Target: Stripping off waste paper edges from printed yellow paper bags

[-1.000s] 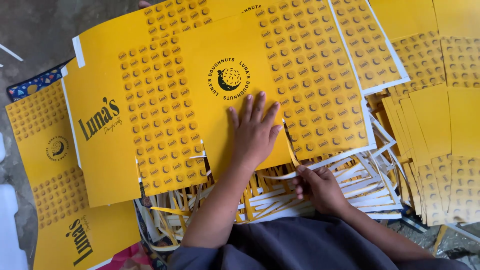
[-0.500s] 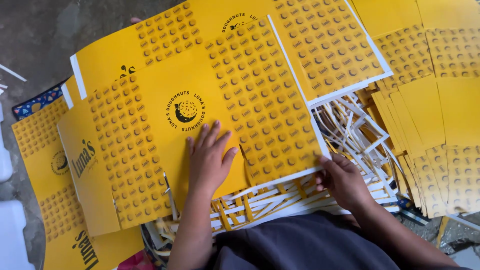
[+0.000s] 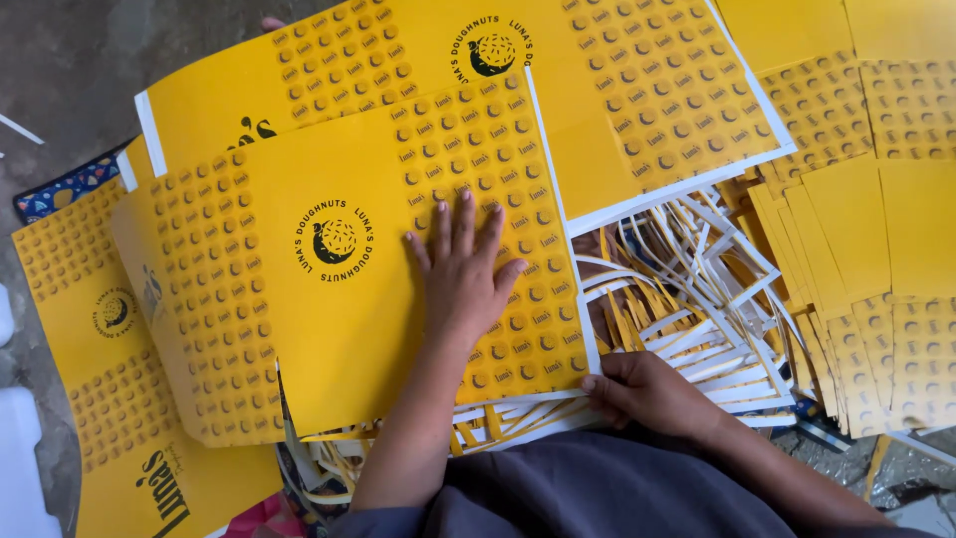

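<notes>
Head view: a large yellow printed sheet (image 3: pixel 329 299), patterned with rows of small round marks and bearing a round black emblem, is seen lying on top of a pile in front of the person. The left hand (image 3: pixel 463 274) is laid flat on this sheet, palm down, with the fingers (image 3: pixel 466 221) spread and stretched out; nothing is gripped, the sheet is only pressed under the open palm, near its right half. The right hand (image 3: pixel 647 394) is placed at the sheet's lower right corner, where the white border ends; its fingers are curled and the thumb is turned toward the edge, so the corner appears to be pinched, though the contact itself is partly hidden. Beneath and to the right of the sheet, a tangle of white and yellow offcut strips (image 3: pixel 687 299) is exposed. A second yellow sheet (image 3: pixel 617 90) of the same print is seen lying further away, partly covered by the first. Stacks of cut yellow pieces (image 3: pixel 866 259) are ranged at the right, and more yellow sheets (image 3: pixel 90 349) lie at the left on the grey floor (image 3: pixel 70 70).
</notes>
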